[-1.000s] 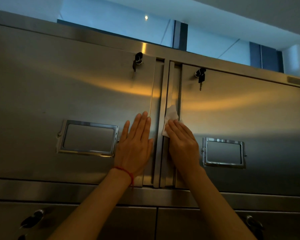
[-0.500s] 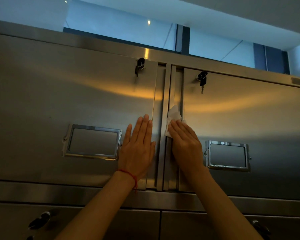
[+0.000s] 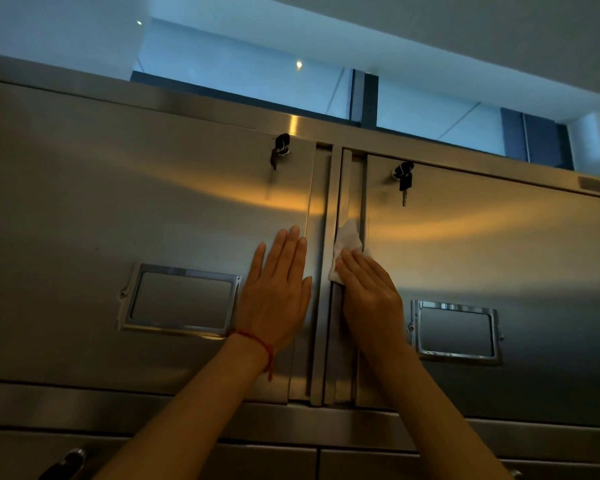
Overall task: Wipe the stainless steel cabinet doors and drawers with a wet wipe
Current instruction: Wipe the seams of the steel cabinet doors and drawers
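Left door (image 3: 146,209), left half of frame: closed, key (image 3: 280,150) hanging in its lock near the upper centre, label holder (image 3: 182,299) at lower left, nothing legible in it. Left hand (image 3: 278,292) lies flat on this door beside its inner edge, fingers straight and together, holding nothing; a red string (image 3: 257,341) circles the wrist.

Centre: the wet wipe (image 3: 345,249) is pressed on the vertical handle strip (image 3: 343,188) of the right door (image 3: 482,271) by the right hand (image 3: 368,289), fingers straight over the cloth, not curled round it.

Change over the last second: both hands sit in nearly the same spots against the doors, the wipe barely shifted; only the view tilted. Judgement: the seam is being worked slowly, and the broad faces remain.

Right: second key (image 3: 404,180), second holder (image 3: 456,332). Both doors shut, contents unseen. Lower drawers (image 3: 257,462) along the bottom edge, closed.
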Motion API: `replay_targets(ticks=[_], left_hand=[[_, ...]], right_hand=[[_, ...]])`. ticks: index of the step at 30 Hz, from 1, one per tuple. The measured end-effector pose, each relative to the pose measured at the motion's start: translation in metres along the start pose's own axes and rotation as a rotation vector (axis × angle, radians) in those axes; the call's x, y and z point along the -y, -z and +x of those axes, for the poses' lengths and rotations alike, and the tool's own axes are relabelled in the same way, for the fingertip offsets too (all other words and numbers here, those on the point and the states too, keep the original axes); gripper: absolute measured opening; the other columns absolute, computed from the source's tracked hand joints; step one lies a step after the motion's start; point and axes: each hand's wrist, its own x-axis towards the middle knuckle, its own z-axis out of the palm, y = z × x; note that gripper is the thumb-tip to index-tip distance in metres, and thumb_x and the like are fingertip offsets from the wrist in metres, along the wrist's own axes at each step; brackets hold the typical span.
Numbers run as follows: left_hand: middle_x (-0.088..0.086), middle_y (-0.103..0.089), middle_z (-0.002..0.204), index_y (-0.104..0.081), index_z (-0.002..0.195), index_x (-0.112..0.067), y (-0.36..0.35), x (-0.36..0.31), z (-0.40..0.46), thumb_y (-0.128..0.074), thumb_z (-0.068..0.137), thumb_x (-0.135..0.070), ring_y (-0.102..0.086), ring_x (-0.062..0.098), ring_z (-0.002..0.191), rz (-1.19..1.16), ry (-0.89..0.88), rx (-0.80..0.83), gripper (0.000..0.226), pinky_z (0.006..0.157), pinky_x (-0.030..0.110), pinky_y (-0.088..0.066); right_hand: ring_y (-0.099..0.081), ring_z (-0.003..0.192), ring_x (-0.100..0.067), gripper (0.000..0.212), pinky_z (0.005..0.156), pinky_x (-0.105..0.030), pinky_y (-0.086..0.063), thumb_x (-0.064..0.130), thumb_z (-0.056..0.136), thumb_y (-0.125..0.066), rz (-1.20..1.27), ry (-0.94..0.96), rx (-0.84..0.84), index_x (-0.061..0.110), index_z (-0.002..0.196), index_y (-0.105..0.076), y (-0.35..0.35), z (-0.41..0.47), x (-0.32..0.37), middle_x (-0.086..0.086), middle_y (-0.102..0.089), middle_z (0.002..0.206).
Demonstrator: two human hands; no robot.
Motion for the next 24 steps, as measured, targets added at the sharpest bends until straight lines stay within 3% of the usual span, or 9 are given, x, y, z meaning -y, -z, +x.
replay_targets(ticks=[24], left_hand=[[0.022,-0.037,0.143,-0.04,0.136,0.002,-0.006,0.002,-0.001,-0.024,0.093,-0.028,-0.036,0.035,0.133,-0.057,-0.01,-0.012,0.055,0.107,0.053,-0.029]], right_hand=[[-0.065,0.095,-0.04,0.048,0.086,-0.052,-0.046,-0.011,0.054,-0.085,0.023,-0.084,-0.003,-0.01,0.099,-0.068,0.001,0.005,0.006,-0.028,-0.066,0.103]])
